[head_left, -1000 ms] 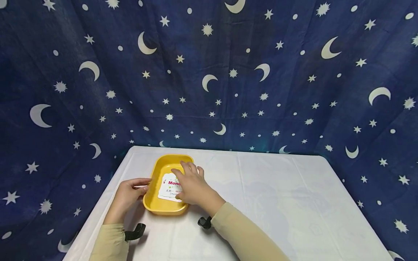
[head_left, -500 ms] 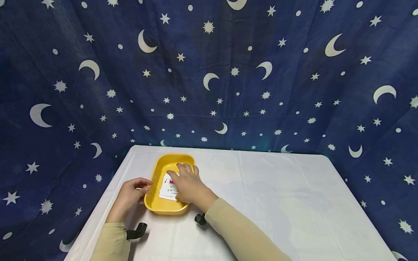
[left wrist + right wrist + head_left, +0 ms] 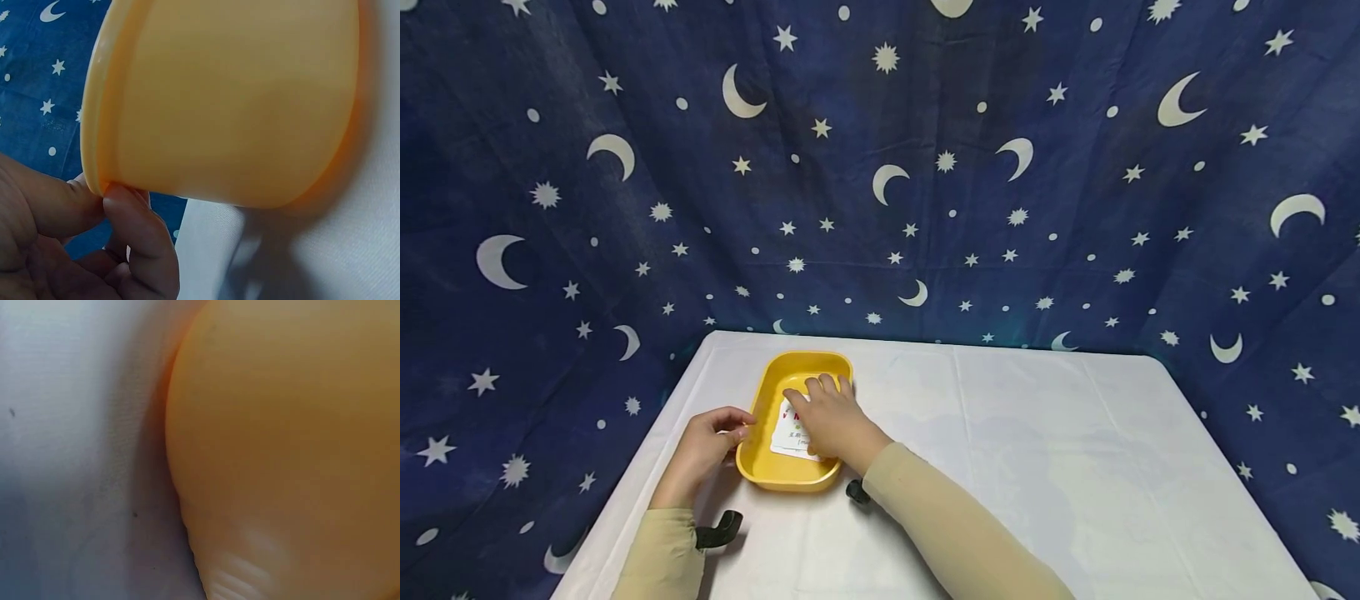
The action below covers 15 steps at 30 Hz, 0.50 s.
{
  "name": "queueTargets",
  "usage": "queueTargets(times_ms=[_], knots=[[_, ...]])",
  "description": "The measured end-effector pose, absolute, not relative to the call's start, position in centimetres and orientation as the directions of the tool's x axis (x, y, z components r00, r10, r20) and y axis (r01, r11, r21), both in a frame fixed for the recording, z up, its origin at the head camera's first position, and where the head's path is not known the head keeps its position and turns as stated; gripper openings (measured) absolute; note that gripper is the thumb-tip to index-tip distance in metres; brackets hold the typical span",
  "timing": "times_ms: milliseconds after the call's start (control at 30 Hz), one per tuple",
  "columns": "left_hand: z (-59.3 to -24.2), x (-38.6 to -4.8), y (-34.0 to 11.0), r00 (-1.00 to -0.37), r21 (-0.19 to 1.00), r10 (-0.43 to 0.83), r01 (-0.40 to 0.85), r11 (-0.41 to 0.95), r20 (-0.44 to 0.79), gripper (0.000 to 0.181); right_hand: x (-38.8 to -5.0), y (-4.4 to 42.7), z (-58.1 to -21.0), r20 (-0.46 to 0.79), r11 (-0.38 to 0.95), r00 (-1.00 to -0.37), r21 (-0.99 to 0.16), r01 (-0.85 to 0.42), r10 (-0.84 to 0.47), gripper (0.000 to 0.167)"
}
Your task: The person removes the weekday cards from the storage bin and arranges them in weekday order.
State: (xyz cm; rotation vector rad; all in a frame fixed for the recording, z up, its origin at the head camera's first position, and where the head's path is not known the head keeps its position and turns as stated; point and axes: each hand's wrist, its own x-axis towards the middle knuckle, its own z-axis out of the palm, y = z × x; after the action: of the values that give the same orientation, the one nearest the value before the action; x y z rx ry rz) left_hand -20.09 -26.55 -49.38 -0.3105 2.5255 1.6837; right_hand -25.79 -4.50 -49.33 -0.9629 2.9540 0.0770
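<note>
Head view: showed a yellow tray (image 3: pixel 786 484) towards the left of a white table (image 3: pixel 1037 467), with a printed white card (image 3: pixel 792 437) lying inside. Pinched the tray's left side with the left hand (image 3: pixel 706 448); arched the right hand (image 3: pixel 837 425) over the card, fingers spread, but could not tell whether gripping it.

Left wrist view: showed thumb and finger pinching the rim (image 3: pixel 92 125).

Right wrist view: showed tray wall and table, no fingers.

Seemed wise to steady the tray lightly, keeping fingertips to the card's edges, bending nothing.
</note>
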Motion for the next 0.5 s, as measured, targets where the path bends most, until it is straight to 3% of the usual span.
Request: queueTargets(times_ms=[500], knots=[[-49.44,-20.03,-26.46,-0.971,0.897,-0.126,-0.236,0.373,-0.203,0.021,-26.78,-5.01,-48.79,-0.148,0.828,-0.826,0.067,-0.557,-0.544,0.101]])
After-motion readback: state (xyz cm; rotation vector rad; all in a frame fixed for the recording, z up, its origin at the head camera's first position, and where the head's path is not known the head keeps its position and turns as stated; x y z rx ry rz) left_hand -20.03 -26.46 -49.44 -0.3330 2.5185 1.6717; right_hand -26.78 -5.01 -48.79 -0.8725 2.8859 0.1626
